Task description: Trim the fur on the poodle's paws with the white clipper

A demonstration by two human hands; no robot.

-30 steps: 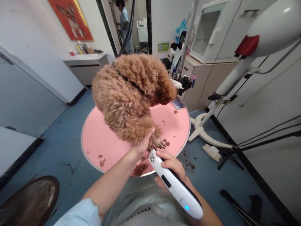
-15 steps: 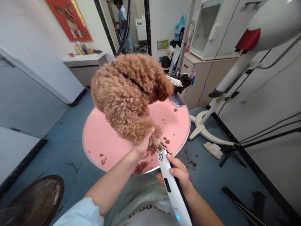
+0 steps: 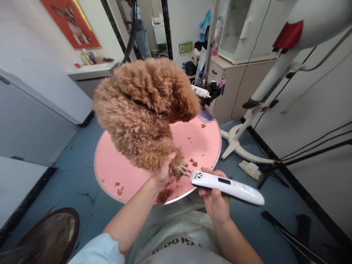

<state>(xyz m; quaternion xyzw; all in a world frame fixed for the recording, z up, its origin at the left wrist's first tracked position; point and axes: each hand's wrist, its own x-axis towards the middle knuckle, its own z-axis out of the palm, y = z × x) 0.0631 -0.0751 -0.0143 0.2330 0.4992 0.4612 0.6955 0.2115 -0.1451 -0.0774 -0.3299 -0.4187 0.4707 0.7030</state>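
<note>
A curly brown dog [image 3: 143,110] stands on a round pink table [image 3: 115,165], its back towards me. My left hand [image 3: 163,172] is wrapped round the dog's hind leg, holding the paw [image 3: 180,169] up at the table's near edge. My right hand [image 3: 216,200] grips a white electric clipper [image 3: 227,182], lying almost level with its blade end pointing left, just touching the paw's claws.
Brown fur clippings [image 3: 192,162] lie on the table and the blue floor. A white stand dryer [image 3: 275,73] rises at the right with cables behind it. A metal pole [image 3: 209,55], a cabinet [image 3: 239,77] and a person in the far doorway [image 3: 139,25] stand beyond. A brown stool [image 3: 49,234] is at lower left.
My right hand has swung the clipper from pointing up and away to lying almost level, and its blade has come to the paw's claws. My left hand kept hold of the leg.
</note>
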